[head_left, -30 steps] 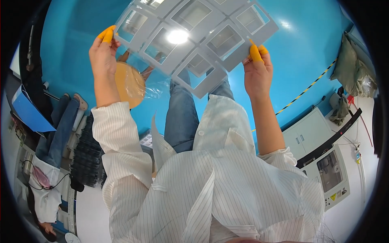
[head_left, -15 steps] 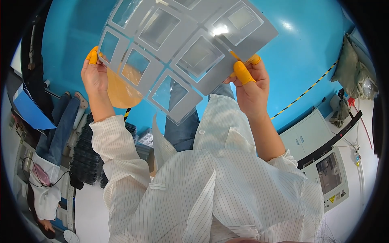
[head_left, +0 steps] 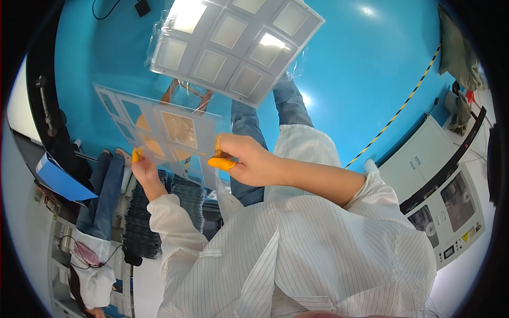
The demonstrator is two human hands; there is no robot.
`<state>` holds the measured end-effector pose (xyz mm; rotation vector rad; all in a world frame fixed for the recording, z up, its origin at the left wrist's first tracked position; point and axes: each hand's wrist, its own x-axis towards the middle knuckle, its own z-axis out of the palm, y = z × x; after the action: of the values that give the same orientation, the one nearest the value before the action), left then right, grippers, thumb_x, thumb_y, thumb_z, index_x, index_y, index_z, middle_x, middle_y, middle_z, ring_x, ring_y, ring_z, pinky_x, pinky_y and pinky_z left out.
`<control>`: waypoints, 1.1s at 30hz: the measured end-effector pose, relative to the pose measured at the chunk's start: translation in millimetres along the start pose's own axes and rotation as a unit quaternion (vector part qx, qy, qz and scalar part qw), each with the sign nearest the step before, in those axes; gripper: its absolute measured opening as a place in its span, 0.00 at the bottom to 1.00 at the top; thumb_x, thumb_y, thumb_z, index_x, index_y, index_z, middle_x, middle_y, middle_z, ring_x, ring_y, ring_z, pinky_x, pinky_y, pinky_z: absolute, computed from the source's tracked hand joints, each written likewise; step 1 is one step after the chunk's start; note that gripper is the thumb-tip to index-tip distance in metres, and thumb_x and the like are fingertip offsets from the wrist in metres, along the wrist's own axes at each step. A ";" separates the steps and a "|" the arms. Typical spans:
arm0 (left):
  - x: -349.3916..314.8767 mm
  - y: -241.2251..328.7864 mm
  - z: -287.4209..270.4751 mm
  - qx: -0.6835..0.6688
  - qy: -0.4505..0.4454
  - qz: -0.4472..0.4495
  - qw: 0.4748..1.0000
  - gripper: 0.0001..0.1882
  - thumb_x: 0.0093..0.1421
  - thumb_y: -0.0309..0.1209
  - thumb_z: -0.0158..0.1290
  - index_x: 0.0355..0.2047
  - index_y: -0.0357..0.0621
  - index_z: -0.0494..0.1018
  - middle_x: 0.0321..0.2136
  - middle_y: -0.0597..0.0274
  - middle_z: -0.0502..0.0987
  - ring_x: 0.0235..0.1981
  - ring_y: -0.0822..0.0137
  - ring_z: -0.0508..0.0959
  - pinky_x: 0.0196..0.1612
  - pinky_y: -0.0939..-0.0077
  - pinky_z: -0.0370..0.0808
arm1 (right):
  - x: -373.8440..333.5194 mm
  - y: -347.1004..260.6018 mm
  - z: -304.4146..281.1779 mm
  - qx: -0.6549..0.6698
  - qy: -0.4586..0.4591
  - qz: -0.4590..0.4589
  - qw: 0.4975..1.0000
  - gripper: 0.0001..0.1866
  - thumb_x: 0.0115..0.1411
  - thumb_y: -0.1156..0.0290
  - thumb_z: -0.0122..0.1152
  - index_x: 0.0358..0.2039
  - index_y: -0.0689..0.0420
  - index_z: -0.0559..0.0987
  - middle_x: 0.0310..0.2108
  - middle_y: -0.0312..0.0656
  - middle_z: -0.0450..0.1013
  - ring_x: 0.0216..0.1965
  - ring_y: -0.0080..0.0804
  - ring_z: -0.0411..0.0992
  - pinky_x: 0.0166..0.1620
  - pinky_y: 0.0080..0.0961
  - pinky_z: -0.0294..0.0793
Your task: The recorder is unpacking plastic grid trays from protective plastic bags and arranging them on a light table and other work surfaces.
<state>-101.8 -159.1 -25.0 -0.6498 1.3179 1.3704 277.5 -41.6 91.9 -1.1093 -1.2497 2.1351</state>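
Observation:
A thin clear plastic sheet (head_left: 154, 111) with grey-framed rectangular windows is held up on the left, tilted. My left hand (head_left: 145, 168), with yellow finger cots, pinches its lower left edge. My right hand (head_left: 245, 160), also in yellow finger cots, reaches across to the left and grips the sheet's right edge between thumb and fingers. Beyond them, a stack of similar windowed sheets (head_left: 210, 26) lies at the top middle with clear film around its edges. Reddish-brown legs (head_left: 203, 100) show below the stack. A round orange-tan surface (head_left: 143, 124) shows through the held sheet.
Dark ridged stacks (head_left: 185, 199) stand lower left, near another person's jeans (head_left: 108, 180) and a blue box-like thing (head_left: 66, 177). On the right are a pale cabinet (head_left: 405, 159), a machine with windows (head_left: 450, 212) and yellow-black floor tape (head_left: 400, 108).
The held sheet has moved left and down, away from the stack, which now shows. My right hand has swung left across my body with its edge; my left hand has lowered.

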 end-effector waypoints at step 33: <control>-27.5 -54.1 51.8 -0.105 -0.123 0.013 0.987 0.18 0.60 0.40 0.39 0.42 0.42 0.71 0.40 0.60 0.75 0.41 0.65 0.74 0.46 0.65 0.70 | 7.0 19.5 -41.5 0.203 0.007 0.111 0.973 0.10 0.57 0.81 0.48 0.40 0.60 0.71 0.31 0.37 0.69 0.31 0.23 0.69 0.39 0.19 0.69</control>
<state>-30.0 -129.8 -6.3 -0.5834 0.9966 1.5715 307.5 -24.9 60.7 -1.1164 -0.6581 2.3983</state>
